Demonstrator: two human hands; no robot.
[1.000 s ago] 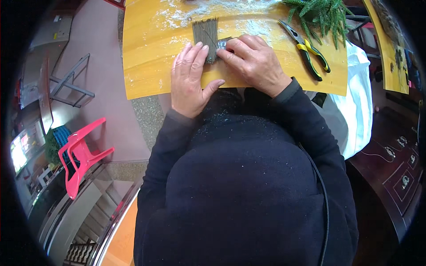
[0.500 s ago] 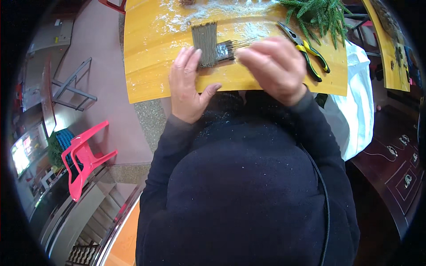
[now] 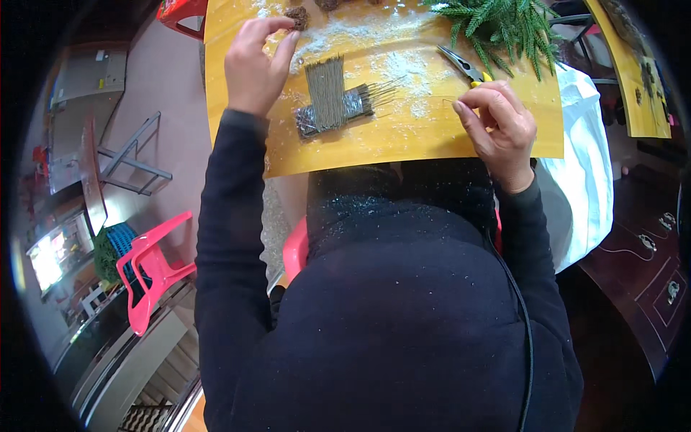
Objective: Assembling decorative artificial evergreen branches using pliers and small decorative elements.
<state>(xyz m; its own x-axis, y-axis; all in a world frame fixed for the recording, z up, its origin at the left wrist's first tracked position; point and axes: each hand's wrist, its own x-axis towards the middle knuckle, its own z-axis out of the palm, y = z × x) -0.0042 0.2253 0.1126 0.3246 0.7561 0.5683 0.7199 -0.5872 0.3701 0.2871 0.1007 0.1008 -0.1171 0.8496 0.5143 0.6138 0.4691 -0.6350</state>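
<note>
My left hand (image 3: pixel 253 66) pinches a small brown cone (image 3: pixel 295 16) near the counter's (image 3: pixel 374 140) far edge. My right hand (image 3: pixel 498 124) is closed, pinching a thin wire (image 3: pixel 448 101) by the pliers (image 3: pixel 464 66); wire bundles (image 3: pixel 332 106) lie between them.

Yellow-orange table top (image 3: pixel 374 147), dusted with white powder (image 3: pixel 392 65); green conifer sprigs (image 3: pixel 504 21) at its far right corner; white cloth (image 3: pixel 576 180) hanging off the right edge; pink plastic chair (image 3: pixel 155 270) lower left; folded grey metal frame (image 3: pixel 133 162) on the floor; dark wooden cabinet (image 3: pixel 640 266) at right
</note>
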